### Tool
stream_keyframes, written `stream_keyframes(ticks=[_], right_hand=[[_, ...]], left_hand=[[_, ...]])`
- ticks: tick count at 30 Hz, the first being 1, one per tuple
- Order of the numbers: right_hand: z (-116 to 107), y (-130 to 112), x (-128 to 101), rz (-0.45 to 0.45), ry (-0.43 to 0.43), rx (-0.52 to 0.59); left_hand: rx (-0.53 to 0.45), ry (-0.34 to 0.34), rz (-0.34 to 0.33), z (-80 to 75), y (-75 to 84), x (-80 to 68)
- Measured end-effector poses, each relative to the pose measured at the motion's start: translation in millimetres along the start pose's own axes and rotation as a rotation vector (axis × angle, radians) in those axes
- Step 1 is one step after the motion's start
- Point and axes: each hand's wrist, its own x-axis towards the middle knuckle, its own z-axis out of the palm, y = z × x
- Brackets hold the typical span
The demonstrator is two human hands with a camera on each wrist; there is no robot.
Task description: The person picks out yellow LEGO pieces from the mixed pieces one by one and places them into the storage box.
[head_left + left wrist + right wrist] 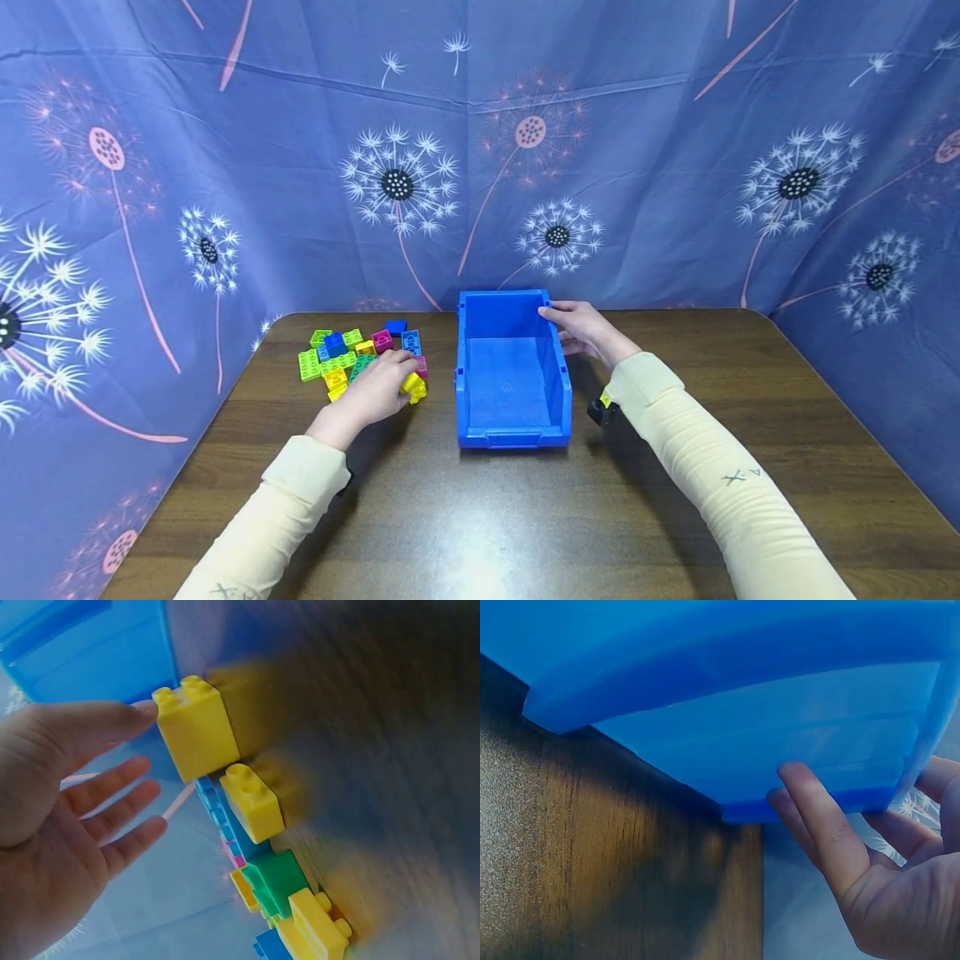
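An empty blue plastic bin (pixel 557 387) stands in the middle of the brown table (pixel 480 517). My right hand (pixel 577 327) grips its far right rim, thumb on the rim and fingers (pixel 817 817) against the outer wall (pixel 742 697). To the bin's left lies a pile of toy bricks (pixel 341 354) in green, yellow, blue and pink. My left hand (pixel 386 382) rests over the pile's near right side. Its fingers are mostly straight, and one fingertip (pixel 139 712) touches a yellow brick (pixel 196 739). A second yellow brick (pixel 255 801) lies beside it.
Blue cloth with a dandelion print (pixel 480 167) walls in the table at the back and both sides. Bare tabletop shows in front of the bin and to its right (pixel 735 375). A small dark device (pixel 600 411) sits at my right wrist.
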Motion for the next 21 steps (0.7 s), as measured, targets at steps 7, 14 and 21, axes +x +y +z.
stream_keyframes(ticks=[7,14,21], right_hand=[[0.2,1.0,0.7,0.001,0.014,-0.012],[0.2,0.0,-0.5,-0.001,0.026,-0.008],[1.8,-0.6,-2.2,0.002,0.014,-0.012]], left_hand=[[0.043,-0.049,0.054,3.8,-4.4,5.6],[0.078,-0.088,0.063,6.7,-8.4,13.1],[0.091,-0.108,0.079,10.5,-10.8,14.8]])
